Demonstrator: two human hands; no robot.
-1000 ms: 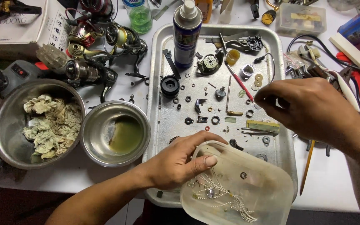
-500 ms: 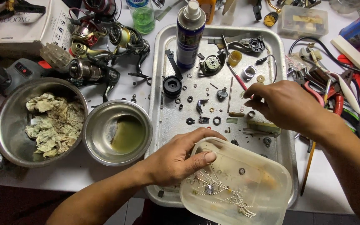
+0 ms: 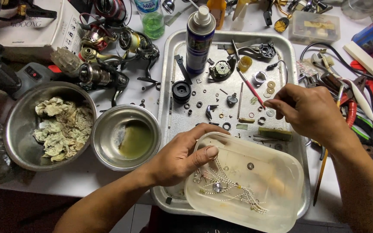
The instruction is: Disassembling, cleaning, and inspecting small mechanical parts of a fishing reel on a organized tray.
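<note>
1. Over a metal tray of small parts, the right hand has shifted toward three o'clock, fingers still pinched; what they grip cannot be told.
2. At six o'clock, the left hand still steadies a plastic tub by its rim, thumb hooked inside.

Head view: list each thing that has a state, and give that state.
Tub: open, small parts inside, held.
Left hand: gripping the tub rim.
Right hand: fingers pinched over the tray.
Spray can: upright, capped.
Small bowl: holds greenish liquid.
Big bowl: holds crumpled rags.
</note>
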